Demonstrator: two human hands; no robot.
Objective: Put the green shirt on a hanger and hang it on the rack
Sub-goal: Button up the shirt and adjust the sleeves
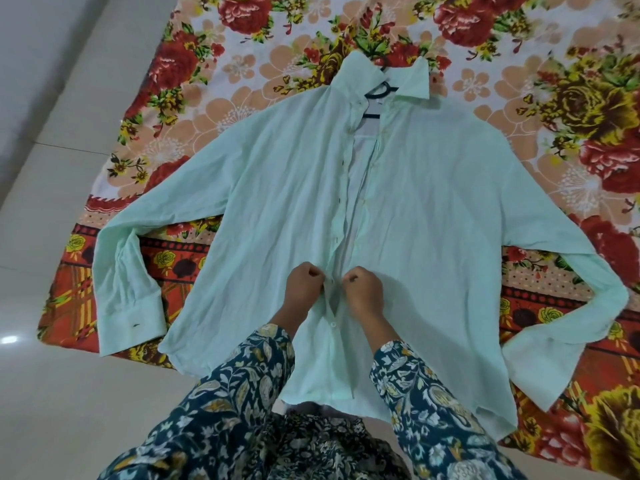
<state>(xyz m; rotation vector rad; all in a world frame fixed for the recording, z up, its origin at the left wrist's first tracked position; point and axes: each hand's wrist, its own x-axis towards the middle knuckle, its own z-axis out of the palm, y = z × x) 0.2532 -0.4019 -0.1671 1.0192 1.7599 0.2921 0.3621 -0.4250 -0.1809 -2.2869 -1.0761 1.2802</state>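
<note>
Shirt (277,202) lies flat, front up, on the blanket (242,64). Collar (412,77) at far end, hem nearest the person. Front mostly undone, w/ a narrow gap down the middle. One white btn (334,324) near the hem looks done up. Hanger (379,93), dark, sits inside the shirt; only bits show in the collar opening. Shirt arms spread out left & right, cuffs bent back toward the near side.

L hand (306,282) & R hand (363,287) meet at the front opening, just beyond that btn. Fingers of each are curled tight, pinching the fabric edge on its own side, knuckles up. Forearms in dark floral cloth (242,375). Blanket rests on a pale floor (52,202), seen at left & near.
</note>
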